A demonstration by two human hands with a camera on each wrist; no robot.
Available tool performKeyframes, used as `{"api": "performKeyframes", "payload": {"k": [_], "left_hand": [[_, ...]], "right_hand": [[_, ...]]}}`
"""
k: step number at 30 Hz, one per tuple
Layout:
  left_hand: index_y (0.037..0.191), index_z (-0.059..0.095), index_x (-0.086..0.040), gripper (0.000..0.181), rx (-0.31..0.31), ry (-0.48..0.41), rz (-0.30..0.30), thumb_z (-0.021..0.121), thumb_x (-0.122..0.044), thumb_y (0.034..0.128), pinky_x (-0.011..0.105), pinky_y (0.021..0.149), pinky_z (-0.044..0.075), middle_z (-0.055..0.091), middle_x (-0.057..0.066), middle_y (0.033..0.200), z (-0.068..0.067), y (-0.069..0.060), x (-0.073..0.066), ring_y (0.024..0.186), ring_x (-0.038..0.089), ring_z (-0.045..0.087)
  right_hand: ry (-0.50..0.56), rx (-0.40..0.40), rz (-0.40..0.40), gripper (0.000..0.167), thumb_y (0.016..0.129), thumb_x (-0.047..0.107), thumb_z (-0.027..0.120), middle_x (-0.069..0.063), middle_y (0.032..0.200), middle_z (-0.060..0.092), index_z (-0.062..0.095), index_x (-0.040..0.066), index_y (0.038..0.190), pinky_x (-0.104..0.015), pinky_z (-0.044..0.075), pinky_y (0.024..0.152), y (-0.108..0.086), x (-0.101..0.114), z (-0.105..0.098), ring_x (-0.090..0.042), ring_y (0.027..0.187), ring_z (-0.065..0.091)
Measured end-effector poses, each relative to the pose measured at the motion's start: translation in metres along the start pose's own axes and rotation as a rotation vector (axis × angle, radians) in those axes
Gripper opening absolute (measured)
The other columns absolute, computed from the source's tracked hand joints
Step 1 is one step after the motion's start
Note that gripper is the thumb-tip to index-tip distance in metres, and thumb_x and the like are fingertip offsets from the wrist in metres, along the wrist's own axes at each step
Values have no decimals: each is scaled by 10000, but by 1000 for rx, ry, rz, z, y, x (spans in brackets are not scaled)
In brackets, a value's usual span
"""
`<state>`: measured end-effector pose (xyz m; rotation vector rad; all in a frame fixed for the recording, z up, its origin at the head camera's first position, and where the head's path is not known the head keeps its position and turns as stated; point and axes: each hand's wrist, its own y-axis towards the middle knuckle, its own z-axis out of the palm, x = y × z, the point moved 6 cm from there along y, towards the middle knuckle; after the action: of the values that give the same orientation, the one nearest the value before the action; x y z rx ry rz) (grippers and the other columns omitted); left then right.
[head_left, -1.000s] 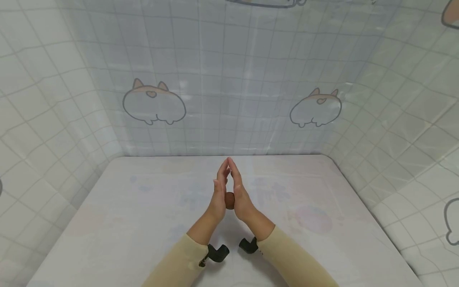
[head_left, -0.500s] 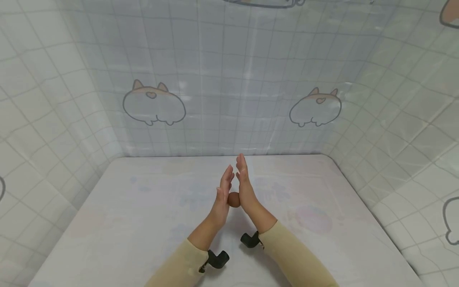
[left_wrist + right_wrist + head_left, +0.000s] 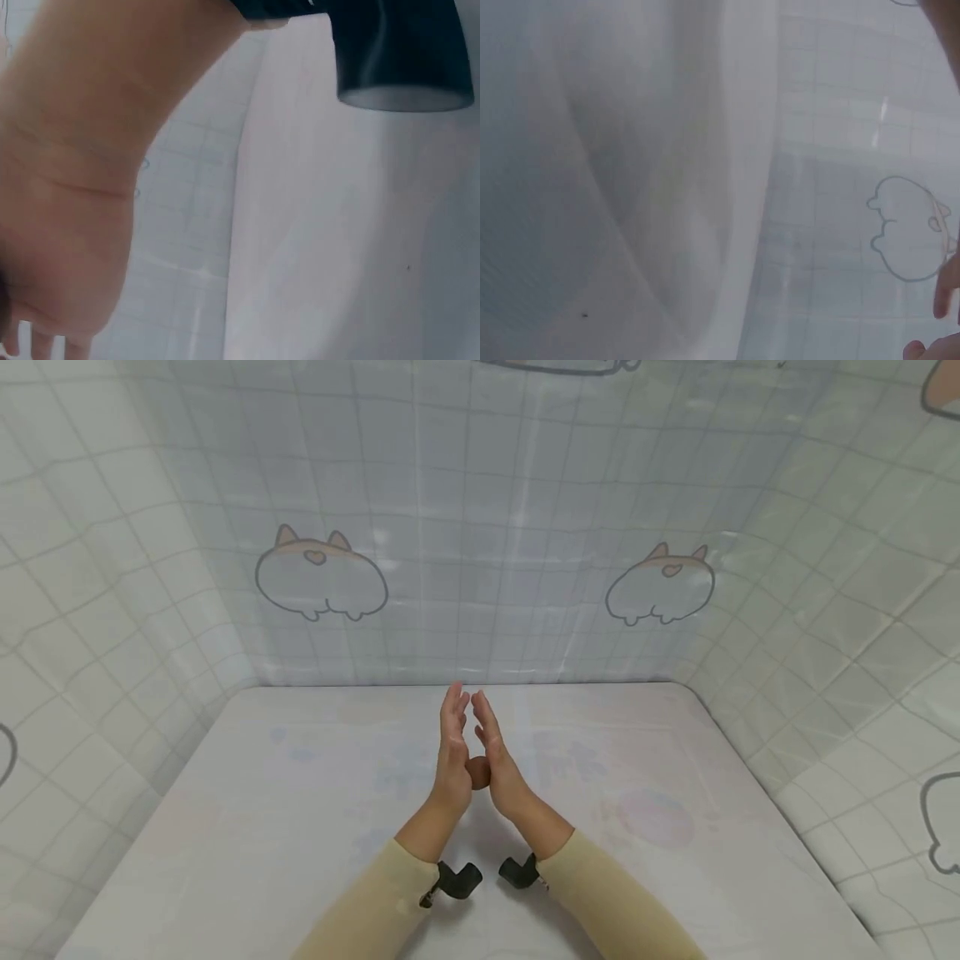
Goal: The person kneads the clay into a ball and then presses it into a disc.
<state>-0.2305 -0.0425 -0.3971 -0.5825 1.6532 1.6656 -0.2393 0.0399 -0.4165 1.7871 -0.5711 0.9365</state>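
A small brown ball (image 3: 478,772), perhaps clay, sits between two upright palms near the middle of the table. My left hand (image 3: 453,760) presses it from the left, fingers straight and pointing away from me. From the other side my right hand (image 3: 504,772) presses it too, its fingers also straight and leaning toward the left hand's. The left fingertips reach slightly farther forward than the right ones. In the left wrist view the left palm (image 3: 64,232) is large, with a dark sliver at the left edge. The right wrist view shows only some fingers (image 3: 946,289) at its right edge.
A white table (image 3: 300,827) with faint printed patterns lies under the hands. Grid-patterned sheeting (image 3: 480,568) with cartoon animal drawings rises behind and at both sides. Black angled pieces (image 3: 461,881) project inward from both wrists, at the ends of the cream sleeves (image 3: 375,902).
Half a second ago the right hand was farther forward and the left farther back. They have since slid past each other in opposite directions, and the ball has shifted slightly left between the palms.
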Motion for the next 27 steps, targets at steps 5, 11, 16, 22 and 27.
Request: {"api": "performKeyframes", "payload": {"k": [5,11,16,22,27], "left_hand": [[1606,108,-111,993,-122,34,-35,225,-819,920,573,1182,64,143,103,1642,-9,6,3,1499,346,154],[1615,147,-205,963,-90,24,-259,154,-848,898,588,1177,53,157,58,1651,-9,4,19,1509,272,147],[1620,102,-243,881,61,90,-369,53,-790,931,712,1120,60,124,76,1663,-2,-7,32,1517,306,116],[1622,61,-264,828,142,131,-408,4,-747,951,753,1088,114,116,112,1661,3,-16,35,1514,336,111],[1623,66,-250,867,127,86,-358,18,-774,933,670,1131,175,109,70,1666,5,-13,25,1508,320,163]], "right_hand": [[-8,38,-50,868,992,715,78,-124,1674,3,-33,120,1615,-612,115,1177,-2,9,4,-283,1535,26],[-42,26,-110,884,993,709,62,-145,1670,26,-10,81,1611,-596,120,1182,-3,20,4,-283,1534,39],[-34,-59,-134,873,1004,701,91,-162,1664,73,31,78,1613,-604,124,1177,1,27,-4,-323,1524,92],[-31,-40,-76,859,998,706,68,-115,1676,24,-13,115,1616,-583,85,1186,6,25,-8,-302,1529,43],[-23,-2,-20,885,980,736,78,-82,1680,-29,-16,129,1618,-605,36,1180,6,15,-4,-267,1532,-25]]}}
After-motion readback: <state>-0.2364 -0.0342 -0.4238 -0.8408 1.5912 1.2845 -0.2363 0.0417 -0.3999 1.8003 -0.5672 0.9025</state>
